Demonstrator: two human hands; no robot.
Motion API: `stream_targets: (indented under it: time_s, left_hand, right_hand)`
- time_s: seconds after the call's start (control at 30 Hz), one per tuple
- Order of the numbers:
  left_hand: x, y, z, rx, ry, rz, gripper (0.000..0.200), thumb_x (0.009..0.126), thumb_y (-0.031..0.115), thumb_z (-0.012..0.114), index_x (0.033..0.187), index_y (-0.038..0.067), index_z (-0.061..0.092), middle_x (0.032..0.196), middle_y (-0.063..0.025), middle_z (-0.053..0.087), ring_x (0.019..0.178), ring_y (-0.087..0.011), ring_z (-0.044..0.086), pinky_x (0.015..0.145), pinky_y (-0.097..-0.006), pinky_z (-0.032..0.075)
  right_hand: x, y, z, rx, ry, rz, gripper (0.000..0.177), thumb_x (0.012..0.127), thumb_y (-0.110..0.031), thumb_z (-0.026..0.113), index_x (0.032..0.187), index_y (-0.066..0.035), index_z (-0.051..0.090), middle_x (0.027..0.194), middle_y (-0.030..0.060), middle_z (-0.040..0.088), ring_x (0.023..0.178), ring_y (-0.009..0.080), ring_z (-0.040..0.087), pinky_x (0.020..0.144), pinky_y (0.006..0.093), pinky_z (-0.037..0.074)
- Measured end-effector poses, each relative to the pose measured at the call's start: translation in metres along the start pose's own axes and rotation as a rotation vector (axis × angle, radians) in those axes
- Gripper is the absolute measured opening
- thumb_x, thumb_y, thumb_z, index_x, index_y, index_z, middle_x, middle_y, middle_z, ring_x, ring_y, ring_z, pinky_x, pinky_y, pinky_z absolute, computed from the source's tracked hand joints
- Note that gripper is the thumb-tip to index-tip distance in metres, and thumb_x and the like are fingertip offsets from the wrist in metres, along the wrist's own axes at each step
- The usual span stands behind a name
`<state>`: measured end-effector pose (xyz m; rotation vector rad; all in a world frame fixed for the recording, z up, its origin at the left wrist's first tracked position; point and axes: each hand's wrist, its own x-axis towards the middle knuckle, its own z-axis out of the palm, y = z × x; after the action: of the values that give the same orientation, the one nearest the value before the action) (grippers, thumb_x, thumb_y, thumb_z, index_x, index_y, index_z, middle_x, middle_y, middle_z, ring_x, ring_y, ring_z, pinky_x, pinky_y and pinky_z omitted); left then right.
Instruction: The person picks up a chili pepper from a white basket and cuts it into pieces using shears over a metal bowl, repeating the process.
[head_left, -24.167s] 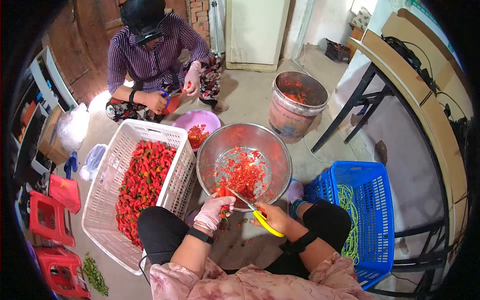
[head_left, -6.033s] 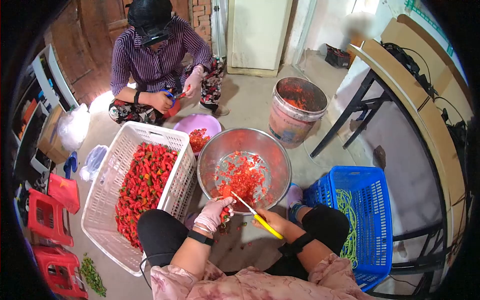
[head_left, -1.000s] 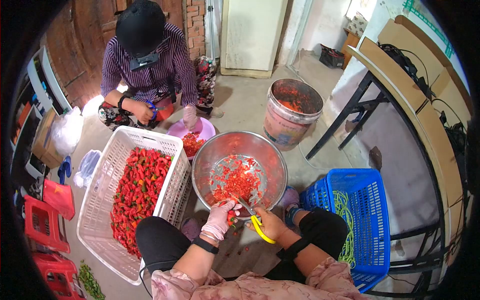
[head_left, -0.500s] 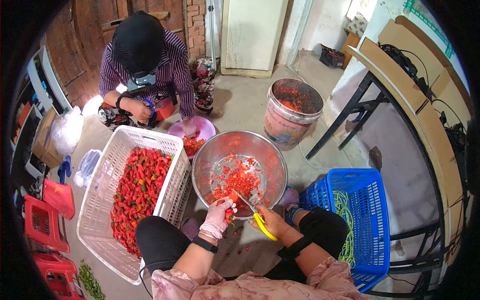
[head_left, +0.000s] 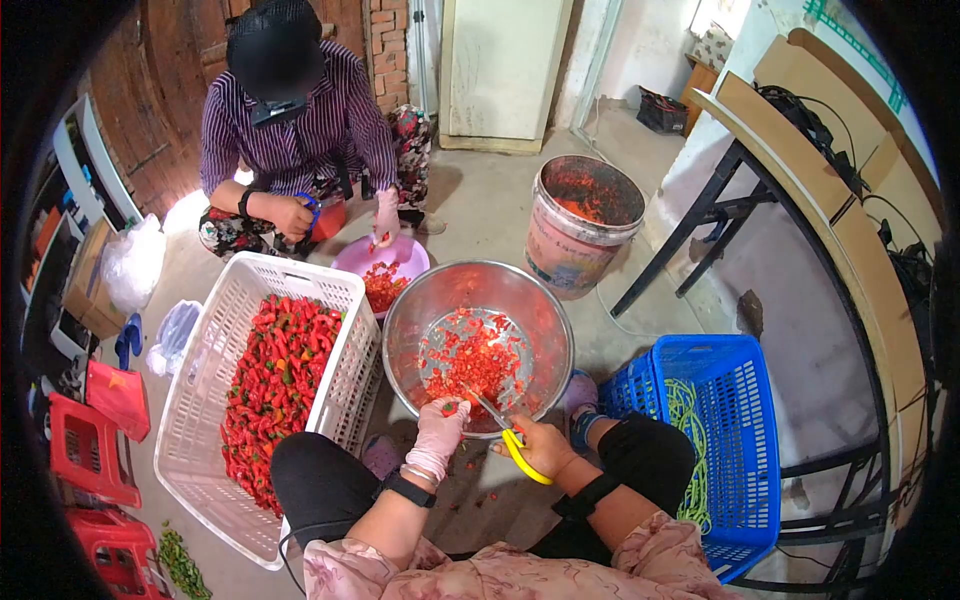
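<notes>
Gloved left hand [head_left: 437, 432] pinching chili [head_left: 449, 408] over near rim of bowl [head_left: 545, 330], likely for cut pieces to fall inside; right hand [head_left: 543, 447] closed on scissors [head_left: 512, 447], blades angled at chili; crate [head_left: 197, 395] of whole chilies [head_left: 275, 370] just left, within easy reach.

I see the bowl [head_left: 548, 305] on the floor [head_left: 490, 215] before my knees, crate [head_left: 192, 400] against its left, basket [head_left: 748, 440] at right, bucket [head_left: 560, 250] behind.
</notes>
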<state>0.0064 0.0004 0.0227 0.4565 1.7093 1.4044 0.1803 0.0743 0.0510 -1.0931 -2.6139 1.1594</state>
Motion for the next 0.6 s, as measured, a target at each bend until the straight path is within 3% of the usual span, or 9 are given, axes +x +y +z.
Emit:
stream_targets:
  time_s: [0.2, 0.33, 0.43, 0.6]
  left_hand:
    - [0.009, -0.017, -0.001, 0.017, 0.044, 0.14, 0.012, 0.08, 0.011, 0.064, 0.084, 0.0, 0.062, 0.063, -0.002, 0.057, 0.053, -0.0095, 0.052, 0.05, -0.0236, 0.043]
    - [0.001, -0.004, 0.003, -0.197, 0.069, 0.043, 0.011, 0.081, 0.011, 0.062, 0.084, 0.0, 0.061, 0.063, -0.0018, 0.057, 0.053, -0.0099, 0.052, 0.05, -0.0235, 0.043]
    - [-0.001, -0.001, 0.004, -0.283, 0.131, 0.008, 0.011, 0.083, 0.009, 0.06, 0.086, -0.001, 0.059, 0.062, -0.0023, 0.057, 0.052, -0.0105, 0.052, 0.049, -0.0234, 0.043]
    - [0.0, -0.008, 0.008, -0.49, 0.033, -0.037, 0.011, 0.083, 0.008, 0.059, 0.082, -0.003, 0.059, 0.062, -0.0038, 0.056, 0.05, -0.0109, 0.05, 0.048, -0.0231, 0.042]
  right_hand:
    - [0.002, 0.008, 0.004, 0.087, 0.009, -0.055, 0.053, 0.074, -0.041, 0.067, 0.108, -0.003, 0.051, 0.081, 0.0188, 0.061, 0.074, 0.0316, 0.062, 0.067, 0.0366, 0.048]
    - [0.002, 0.006, 0.004, 0.267, 0.019, -0.021, 0.052, 0.076, -0.036, 0.067, 0.11, -0.002, 0.049, 0.087, 0.0183, 0.06, 0.078, 0.0302, 0.061, 0.071, 0.0355, 0.047]
    - [0.007, 0.015, 0.012, 0.113, 0.042, -0.088, 0.054, 0.078, -0.036, 0.065, 0.114, -0.002, 0.044, 0.095, 0.0202, 0.057, 0.087, 0.0332, 0.058, 0.075, 0.0375, 0.045]
    - [0.002, 0.002, 0.01, 0.014, 0.028, -0.081, 0.053, 0.077, -0.039, 0.063, 0.111, -0.003, 0.043, 0.098, 0.0234, 0.053, 0.092, 0.0385, 0.052, 0.078, 0.042, 0.043]
